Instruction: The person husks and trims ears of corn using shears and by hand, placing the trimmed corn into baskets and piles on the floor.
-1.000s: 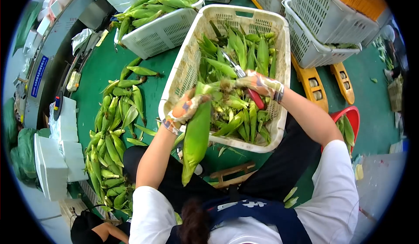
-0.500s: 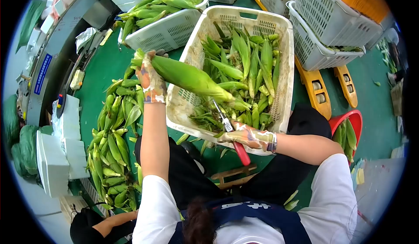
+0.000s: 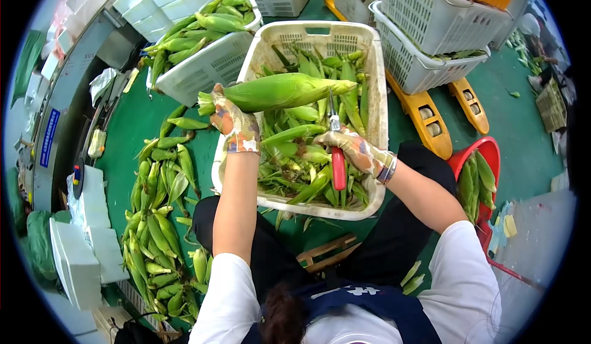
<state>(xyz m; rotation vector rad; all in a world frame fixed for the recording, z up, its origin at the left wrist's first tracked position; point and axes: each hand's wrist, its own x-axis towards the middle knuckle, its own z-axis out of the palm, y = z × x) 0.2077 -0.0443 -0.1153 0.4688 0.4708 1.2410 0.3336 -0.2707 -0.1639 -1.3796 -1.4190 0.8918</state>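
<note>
My left hand (image 3: 237, 123), in a camouflage-patterned glove, is closed around the stem end of an unhusked ear of corn (image 3: 280, 93). The ear lies nearly level above a white crate (image 3: 383, 113), its tip pointing right. A matching glove covers my right hand (image 3: 358, 151), which grips red-handled pruning shears (image 3: 338, 170). Their blades point up and meet the ear near its tip; whether they are open or closed I cannot tell. Below both hands, the crate holds green corn husks (image 3: 305, 133) and trimmings.
Many unhusked ears (image 3: 161, 230) are heaped on the green floor at left. Another corn-filled crate (image 3: 209, 67) stands beyond. At right are stacked crates (image 3: 425, 67), a yellow pallet jack (image 3: 425, 119) and a red bucket (image 3: 492, 159) with ears inside. White foam boxes (image 3: 80, 264) stand far left.
The ear has swung from slanting down to nearly level, and its tip has moved right. My right hand has raised the shears, bringing their blades up to the tip. The view has shifted slightly.
</note>
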